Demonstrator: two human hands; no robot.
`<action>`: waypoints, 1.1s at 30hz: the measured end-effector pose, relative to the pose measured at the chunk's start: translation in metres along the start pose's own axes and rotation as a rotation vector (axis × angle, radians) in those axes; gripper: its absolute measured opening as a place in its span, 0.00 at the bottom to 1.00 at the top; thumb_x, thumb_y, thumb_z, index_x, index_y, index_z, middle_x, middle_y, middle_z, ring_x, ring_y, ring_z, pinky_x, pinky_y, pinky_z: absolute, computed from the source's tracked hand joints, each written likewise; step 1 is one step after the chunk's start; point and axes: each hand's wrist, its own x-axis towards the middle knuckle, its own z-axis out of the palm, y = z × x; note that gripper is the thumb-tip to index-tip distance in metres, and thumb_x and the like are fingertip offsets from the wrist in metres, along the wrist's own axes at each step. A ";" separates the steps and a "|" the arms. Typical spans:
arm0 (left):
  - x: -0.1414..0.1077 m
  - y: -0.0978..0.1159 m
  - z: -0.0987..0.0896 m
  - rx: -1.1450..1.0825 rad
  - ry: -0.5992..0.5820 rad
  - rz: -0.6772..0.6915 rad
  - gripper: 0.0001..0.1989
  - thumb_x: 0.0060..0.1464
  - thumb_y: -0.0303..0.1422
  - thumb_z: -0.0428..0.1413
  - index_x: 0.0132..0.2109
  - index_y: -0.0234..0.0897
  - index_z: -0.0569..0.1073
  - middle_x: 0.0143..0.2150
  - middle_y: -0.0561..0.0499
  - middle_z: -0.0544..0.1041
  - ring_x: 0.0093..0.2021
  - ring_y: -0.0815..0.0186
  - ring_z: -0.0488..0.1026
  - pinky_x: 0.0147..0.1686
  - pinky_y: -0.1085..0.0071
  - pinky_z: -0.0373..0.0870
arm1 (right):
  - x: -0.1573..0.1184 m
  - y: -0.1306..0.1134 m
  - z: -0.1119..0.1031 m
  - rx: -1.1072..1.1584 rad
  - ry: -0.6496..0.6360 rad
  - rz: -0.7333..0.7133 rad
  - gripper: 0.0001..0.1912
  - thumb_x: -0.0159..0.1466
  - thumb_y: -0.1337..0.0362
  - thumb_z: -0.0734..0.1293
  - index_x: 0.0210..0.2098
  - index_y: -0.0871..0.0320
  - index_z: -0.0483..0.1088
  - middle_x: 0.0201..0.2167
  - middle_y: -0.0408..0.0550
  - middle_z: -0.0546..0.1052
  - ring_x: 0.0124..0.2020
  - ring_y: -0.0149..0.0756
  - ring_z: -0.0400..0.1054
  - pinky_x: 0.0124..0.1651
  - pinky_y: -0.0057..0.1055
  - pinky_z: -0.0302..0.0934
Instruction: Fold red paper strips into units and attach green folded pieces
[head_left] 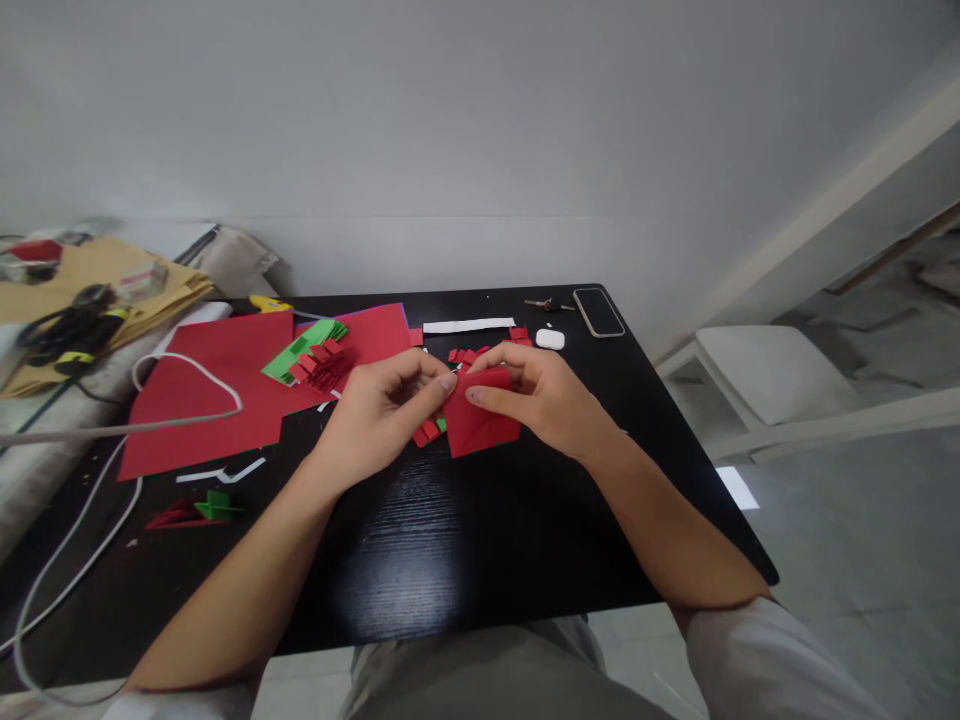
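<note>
Both hands work on a folded piece of red paper [484,425] above the middle of the black table. My left hand [382,410] pinches its upper left corner between thumb and fingertips. My right hand [536,395] grips the top edge, thumb on the near face and fingers behind. Small folded red paper pieces [427,432] lie just behind and beside it, partly covered by the hands. Farther left, a folded green paper strip [304,350] and a pleated red paper piece [322,365] rest on large red sheets [217,390].
A white strip [469,326], a white earbud case [550,340], keys [550,305] and a phone [598,312] lie at the back. Cables [187,425] cross the left side near brown envelopes [157,270]. Small red and green folds [199,511] sit front left. A white chair [757,370] stands right.
</note>
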 end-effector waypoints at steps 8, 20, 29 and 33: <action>0.000 -0.002 0.001 0.006 0.001 -0.019 0.12 0.64 0.40 0.61 0.36 0.37 0.78 0.28 0.55 0.74 0.27 0.72 0.67 0.28 0.75 0.62 | 0.001 0.003 -0.005 -0.044 -0.019 -0.007 0.14 0.57 0.62 0.80 0.40 0.57 0.76 0.34 0.43 0.82 0.35 0.34 0.78 0.40 0.30 0.73; 0.001 -0.007 0.010 -0.153 0.062 0.024 0.08 0.61 0.35 0.64 0.44 0.38 0.77 0.38 0.50 0.80 0.38 0.67 0.78 0.41 0.70 0.75 | 0.001 0.008 0.006 -0.095 0.145 -0.214 0.16 0.56 0.62 0.80 0.39 0.56 0.74 0.38 0.45 0.82 0.40 0.36 0.78 0.46 0.34 0.74; -0.001 -0.007 0.009 0.048 0.141 0.208 0.06 0.61 0.32 0.64 0.40 0.39 0.73 0.36 0.54 0.76 0.35 0.69 0.74 0.36 0.71 0.72 | 0.001 0.005 0.003 -0.171 0.172 -0.209 0.09 0.63 0.57 0.76 0.36 0.57 0.81 0.33 0.46 0.84 0.36 0.37 0.80 0.41 0.33 0.74; -0.003 0.001 0.010 0.213 0.174 0.227 0.04 0.61 0.32 0.64 0.38 0.39 0.76 0.37 0.52 0.80 0.38 0.66 0.77 0.40 0.68 0.74 | 0.002 0.008 0.005 -0.108 0.249 -0.231 0.10 0.62 0.56 0.77 0.37 0.56 0.81 0.34 0.46 0.85 0.38 0.38 0.80 0.44 0.34 0.76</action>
